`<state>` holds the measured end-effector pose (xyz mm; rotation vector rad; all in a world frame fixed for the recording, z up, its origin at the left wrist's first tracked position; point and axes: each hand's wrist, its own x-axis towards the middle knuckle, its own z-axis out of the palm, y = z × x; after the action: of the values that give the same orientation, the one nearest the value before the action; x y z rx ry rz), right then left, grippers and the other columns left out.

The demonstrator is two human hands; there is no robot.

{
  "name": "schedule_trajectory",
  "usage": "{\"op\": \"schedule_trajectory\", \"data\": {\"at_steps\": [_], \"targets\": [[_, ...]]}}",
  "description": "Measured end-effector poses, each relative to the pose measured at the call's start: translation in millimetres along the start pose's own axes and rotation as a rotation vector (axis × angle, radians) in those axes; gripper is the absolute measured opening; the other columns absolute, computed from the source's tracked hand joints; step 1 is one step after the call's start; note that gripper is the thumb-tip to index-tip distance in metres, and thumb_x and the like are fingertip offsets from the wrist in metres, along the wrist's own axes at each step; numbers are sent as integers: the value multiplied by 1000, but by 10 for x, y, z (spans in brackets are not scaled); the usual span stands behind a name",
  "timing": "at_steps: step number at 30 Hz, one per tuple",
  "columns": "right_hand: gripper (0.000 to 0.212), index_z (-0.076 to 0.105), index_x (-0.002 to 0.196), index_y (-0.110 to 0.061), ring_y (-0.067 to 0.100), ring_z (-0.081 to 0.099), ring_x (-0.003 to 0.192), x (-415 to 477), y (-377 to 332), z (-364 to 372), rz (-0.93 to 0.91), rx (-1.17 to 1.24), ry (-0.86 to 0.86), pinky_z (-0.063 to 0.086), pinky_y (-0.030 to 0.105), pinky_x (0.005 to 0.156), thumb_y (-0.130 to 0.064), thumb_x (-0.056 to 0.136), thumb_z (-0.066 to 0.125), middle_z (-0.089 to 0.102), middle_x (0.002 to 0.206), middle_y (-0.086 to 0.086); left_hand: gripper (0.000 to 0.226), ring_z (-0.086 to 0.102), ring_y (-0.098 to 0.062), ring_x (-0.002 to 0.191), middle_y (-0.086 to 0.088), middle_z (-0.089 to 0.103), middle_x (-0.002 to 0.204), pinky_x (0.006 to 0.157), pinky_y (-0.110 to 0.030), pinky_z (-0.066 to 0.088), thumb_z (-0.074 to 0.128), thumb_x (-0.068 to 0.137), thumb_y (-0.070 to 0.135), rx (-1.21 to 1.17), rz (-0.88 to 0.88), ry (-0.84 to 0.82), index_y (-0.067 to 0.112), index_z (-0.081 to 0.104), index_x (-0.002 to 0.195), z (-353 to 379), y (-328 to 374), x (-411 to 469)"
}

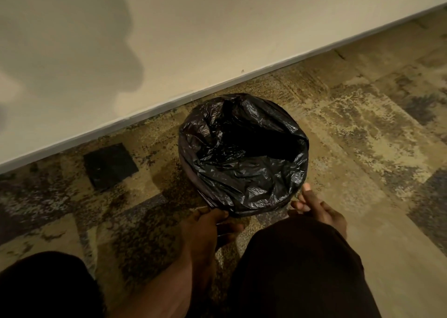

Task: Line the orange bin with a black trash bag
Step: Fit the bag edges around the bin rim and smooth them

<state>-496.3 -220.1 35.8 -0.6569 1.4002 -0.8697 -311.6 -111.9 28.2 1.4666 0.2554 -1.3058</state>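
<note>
The black trash bag [244,163] hides the bin.

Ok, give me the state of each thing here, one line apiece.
bin: upright on the carpet, rim covered.
black trash bag: opened, crumpled, mouth folded over the bin's rim.
left grip: curled round the bag's near edge.
right grip: fingers curled beside the bag's near edge; whether it holds anything, cannot tell.
</note>
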Motion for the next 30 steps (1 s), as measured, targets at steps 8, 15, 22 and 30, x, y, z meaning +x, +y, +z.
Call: {"op": "schedule_trajectory", "data": {"at_steps": [8, 15, 22, 30], "targets": [[50, 68, 123, -9, 19, 67, 76, 179, 90, 47, 311, 297, -91, 57, 27, 57, -34, 80, 76, 77, 90, 10, 16, 78, -19, 61, -14, 83, 85, 52, -28, 61, 62, 95, 6, 16, -39, 7, 5, 77, 102, 16, -38, 67], [26, 85, 90, -25, 12, 71, 73, 328, 108, 63, 243, 376, -244, 58, 25, 61, -47, 77, 89, 72, 89, -6, 16, 69, -15, 52, -1, 76, 60, 47, -26, 53, 60, 100, 6, 104, -72, 86, 3, 74, 93, -14, 35, 225], [40, 86, 89, -21, 25, 79, 93, 547, 121, 48, 263, 330, -304, 59, 40, 83, -35, 56, 103, 81, 107, 5, 8, 69, -24, 60, -17, 72, 82, 41, -28, 52, 64, 101, 2, 83, 54, 300, -2, 69, 107, -98, 316, 213], [36, 83, 103, -21, 23, 76, 89, 654, 155, 13, 267, 325, -423, 51, 38, 87, -37, 72, 93, 79, 107, 3, 30, 75, -8, 63, 6, 83, 81, 55, -28, 57, 81, 87, 47, 9, 271, 80, 18, 78, 94, -72, 821, 91]]}}
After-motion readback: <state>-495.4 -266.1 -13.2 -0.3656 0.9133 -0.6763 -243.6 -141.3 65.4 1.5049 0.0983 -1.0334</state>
